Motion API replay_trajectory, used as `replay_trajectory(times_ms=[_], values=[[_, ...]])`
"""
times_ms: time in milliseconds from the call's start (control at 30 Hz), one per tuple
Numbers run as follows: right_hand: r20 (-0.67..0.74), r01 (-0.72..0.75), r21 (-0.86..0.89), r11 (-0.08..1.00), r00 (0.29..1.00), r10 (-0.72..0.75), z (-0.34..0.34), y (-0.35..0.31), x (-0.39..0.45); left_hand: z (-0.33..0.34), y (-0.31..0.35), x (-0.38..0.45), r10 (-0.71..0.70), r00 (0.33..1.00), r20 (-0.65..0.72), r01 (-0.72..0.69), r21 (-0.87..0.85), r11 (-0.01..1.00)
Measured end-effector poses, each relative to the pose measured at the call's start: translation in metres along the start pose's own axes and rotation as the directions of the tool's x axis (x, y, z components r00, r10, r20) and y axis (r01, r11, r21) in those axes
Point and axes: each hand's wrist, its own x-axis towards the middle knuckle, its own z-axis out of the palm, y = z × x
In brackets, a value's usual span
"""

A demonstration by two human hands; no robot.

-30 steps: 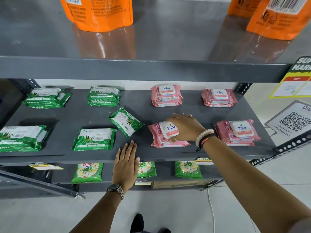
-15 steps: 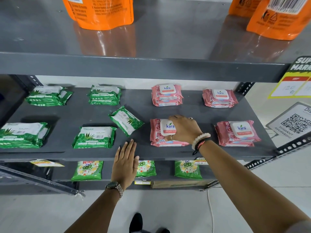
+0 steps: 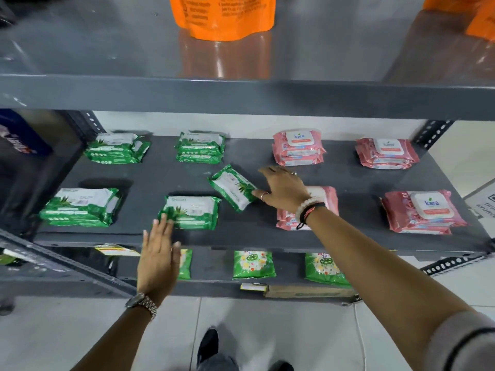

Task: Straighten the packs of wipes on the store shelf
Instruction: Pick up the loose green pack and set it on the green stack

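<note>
Grey steel shelf (image 3: 267,236) carries 9 stacks of wipes: 5 green, 4 pink.

Green: 2 along the back edge, toward the left (image 3: 116,149) (image 3: 200,147); 2 along the front edge (image 3: 80,207) (image 3: 190,212); 1 skewed green pack (image 3: 231,187) mid-shelf, turned diagonal to the rows. Print on the green ones too blurred to read.

Pink: 2 at the back edge, toward the right (image 3: 297,148) (image 3: 385,153); 2 at the front edge. Front right-corner stack (image 3: 423,212) reads "kara" on the white lid, "25" on the wrapper. The other front stack (image 3: 325,202) is mostly hidden under the wrist.

Right hand (image 3: 284,190): grip spread wide, holding nothing, thumb tip touching the right end of the skewed pack.

Left hand (image 3: 158,259): flat, fingers together, nothing held, fingertips at the front-left corner of the front green stack; contact unclear.

Shelf below: 3 green sachets (image 3: 253,264), one marked "2"; rest unreadable. Top shelf: 2 orange pouches (image 3: 222,16).
</note>
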Motion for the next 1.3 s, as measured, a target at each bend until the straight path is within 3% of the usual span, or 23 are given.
replay_trajectory(times_ms=[133,267,533,667,767,867,1100,1300], values=[[0.111,-0.141,0.048,0.989,0.984,0.136,0.025,-0.036,0.039,-0.020,-0.059,0.017,-0.019,1.000,0.018,0.019,0.009,1.000],[0.169,-0.305,0.102,0.947,0.943,0.286,0.052,-0.058,0.063,-0.024,-0.098,0.032,0.083,0.995,0.058,-0.083,-0.001,0.997],[0.002,-0.457,0.230,0.859,0.883,0.469,0.063,-0.078,0.067,-0.018,-0.124,0.043,0.161,0.979,0.125,-0.164,0.019,0.986],[-0.054,-0.316,0.295,0.902,0.937,0.346,0.045,-0.101,0.060,-0.018,-0.119,0.041,0.129,0.985,0.116,-0.134,0.029,0.991],[0.070,-0.158,0.305,0.939,0.987,0.143,0.036,-0.127,0.055,-0.018,-0.119,0.042,0.121,0.985,0.122,-0.127,0.040,0.991],[0.156,-0.060,0.232,0.971,0.988,0.024,0.044,-0.150,0.054,-0.018,-0.119,0.042,0.108,0.986,0.124,-0.113,0.034,0.993],[0.264,0.021,0.118,0.993,0.963,-0.052,0.060,-0.164,0.055,-0.020,-0.120,0.042,0.105,0.985,0.138,-0.110,0.030,0.994],[0.229,0.037,0.131,0.991,0.971,-0.067,0.059,-0.168,0.055,-0.019,-0.118,0.042,0.090,0.987,0.131,-0.093,0.023,0.995]])
